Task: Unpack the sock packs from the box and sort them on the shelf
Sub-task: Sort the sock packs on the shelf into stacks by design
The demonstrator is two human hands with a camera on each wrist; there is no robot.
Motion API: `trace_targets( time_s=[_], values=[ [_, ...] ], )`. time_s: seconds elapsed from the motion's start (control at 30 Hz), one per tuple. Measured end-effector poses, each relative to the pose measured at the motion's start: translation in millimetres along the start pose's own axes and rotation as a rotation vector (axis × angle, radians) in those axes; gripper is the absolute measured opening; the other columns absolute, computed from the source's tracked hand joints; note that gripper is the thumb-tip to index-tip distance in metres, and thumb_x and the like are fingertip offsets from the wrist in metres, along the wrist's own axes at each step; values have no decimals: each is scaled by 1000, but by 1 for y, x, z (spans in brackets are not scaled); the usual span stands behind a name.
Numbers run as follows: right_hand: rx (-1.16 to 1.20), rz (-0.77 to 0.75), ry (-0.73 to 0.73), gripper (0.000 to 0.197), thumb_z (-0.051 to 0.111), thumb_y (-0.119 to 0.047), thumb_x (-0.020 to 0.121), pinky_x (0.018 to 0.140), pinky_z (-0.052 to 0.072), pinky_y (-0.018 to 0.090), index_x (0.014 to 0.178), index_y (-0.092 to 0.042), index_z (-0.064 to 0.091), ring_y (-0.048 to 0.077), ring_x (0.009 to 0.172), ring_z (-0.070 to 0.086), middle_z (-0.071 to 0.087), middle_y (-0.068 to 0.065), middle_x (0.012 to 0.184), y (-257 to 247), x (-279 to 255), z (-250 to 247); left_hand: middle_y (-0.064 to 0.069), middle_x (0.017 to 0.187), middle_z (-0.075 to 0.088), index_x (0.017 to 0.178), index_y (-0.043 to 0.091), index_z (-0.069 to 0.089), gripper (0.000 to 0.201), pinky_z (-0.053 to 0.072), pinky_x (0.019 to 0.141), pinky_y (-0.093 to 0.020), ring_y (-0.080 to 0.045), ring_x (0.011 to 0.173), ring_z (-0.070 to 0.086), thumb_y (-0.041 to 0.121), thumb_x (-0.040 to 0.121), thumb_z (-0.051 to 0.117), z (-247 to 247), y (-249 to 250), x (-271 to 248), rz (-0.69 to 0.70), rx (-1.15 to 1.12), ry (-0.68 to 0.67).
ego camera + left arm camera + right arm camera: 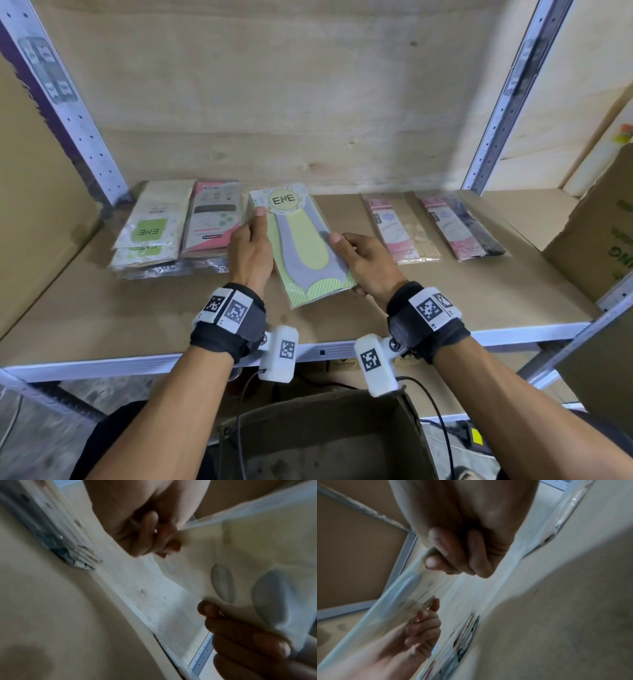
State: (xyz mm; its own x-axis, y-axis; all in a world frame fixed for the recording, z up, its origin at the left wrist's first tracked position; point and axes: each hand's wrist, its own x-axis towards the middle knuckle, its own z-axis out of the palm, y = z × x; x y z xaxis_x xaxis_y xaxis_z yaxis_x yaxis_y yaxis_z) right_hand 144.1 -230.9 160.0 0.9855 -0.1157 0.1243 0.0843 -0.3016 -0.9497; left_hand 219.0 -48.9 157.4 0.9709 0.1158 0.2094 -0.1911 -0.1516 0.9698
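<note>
Both hands hold one sock pack (305,243), clear-wrapped with grey and lime socks and a round ENE label, tilted just above the middle of the shelf (342,318). My left hand (253,236) grips its left edge, thumb on top near the label. My right hand (349,253) grips the lower right edge, thumb on the grey sock. In the left wrist view the left hand (154,536) pinches the pack (257,545), with the right hand's fingers (240,642) curled under it. The right wrist view is blurred and shows the right hand (453,558) on the pack's edge (397,595).
Left of the held pack lie a stack of green ENE packs (150,229) and a stack of pink-label packs (210,222). Two pink packs (399,226) (459,226) lie on the right. An open cardboard box (325,442) sits below the shelf front. Another carton (596,233) stands at the right.
</note>
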Motion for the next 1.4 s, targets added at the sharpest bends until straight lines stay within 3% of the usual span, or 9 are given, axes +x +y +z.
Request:
trace_targets(
  time_s=[0.13,0.2,0.3,0.5,0.67,0.8,0.93,1.2,1.4],
  values=[
    [24,0,123,49,50,-47,100,32,36,21,97,1,62,14,35,41,47,11,70,1,7,-7,-8,58,64,92,14,69,69,44,45,-25,-20,47,60,78,82,46,-2,10,-7,-115,21,-311],
    [39,2,158,50,50,-46,100,30,34,20,96,4,60,13,31,40,47,13,70,1,9,-12,-23,71,67,103,1,64,59,48,43,-26,-24,49,63,59,89,63,-6,11,-12,-122,-16,-514],
    [49,25,178,53,50,-44,100,31,30,19,98,8,58,14,30,38,48,14,68,3,11,-17,-9,62,66,94,6,66,22,52,46,-19,-18,50,65,28,92,71,-11,13,-14,-114,-126,-648],
    [103,148,157,43,48,-47,101,36,31,21,92,-8,63,14,36,41,49,4,59,10,16,-15,-2,54,58,97,5,70,17,58,59,-20,-12,46,62,21,90,72,-5,8,-13,-156,-213,-591],
    [-67,264,-20,33,58,-36,98,36,37,23,102,-3,57,15,34,52,54,4,44,15,15,-26,-9,90,77,109,4,75,31,63,78,-34,-13,58,67,25,85,78,-8,-1,-9,-237,-65,-682],
    [-193,323,-7,40,64,-40,94,40,42,23,114,-6,57,12,39,56,64,5,55,14,15,-34,-12,80,76,107,5,74,52,63,68,-26,-17,62,70,39,69,84,-11,-2,-9,-328,77,-716],
    [-477,340,14,41,63,-45,92,68,58,35,118,-13,56,24,78,72,72,10,99,12,12,-40,-11,88,78,114,11,68,52,61,62,-23,-21,71,77,45,76,82,-16,-5,-4,-361,270,-643],
    [-396,312,-12,32,71,-28,87,87,59,39,115,-14,65,25,93,71,71,10,106,6,11,-41,-18,117,68,145,5,45,81,62,71,-26,-22,85,77,33,79,83,-2,2,-3,-388,170,-647],
    [-385,292,-21,35,70,-31,86,98,52,41,118,-17,64,26,100,67,69,8,112,6,20,-43,-13,109,74,88,11,67,17,61,69,-26,-24,88,72,23,85,80,22,16,0,-382,86,-657]
  ],
)
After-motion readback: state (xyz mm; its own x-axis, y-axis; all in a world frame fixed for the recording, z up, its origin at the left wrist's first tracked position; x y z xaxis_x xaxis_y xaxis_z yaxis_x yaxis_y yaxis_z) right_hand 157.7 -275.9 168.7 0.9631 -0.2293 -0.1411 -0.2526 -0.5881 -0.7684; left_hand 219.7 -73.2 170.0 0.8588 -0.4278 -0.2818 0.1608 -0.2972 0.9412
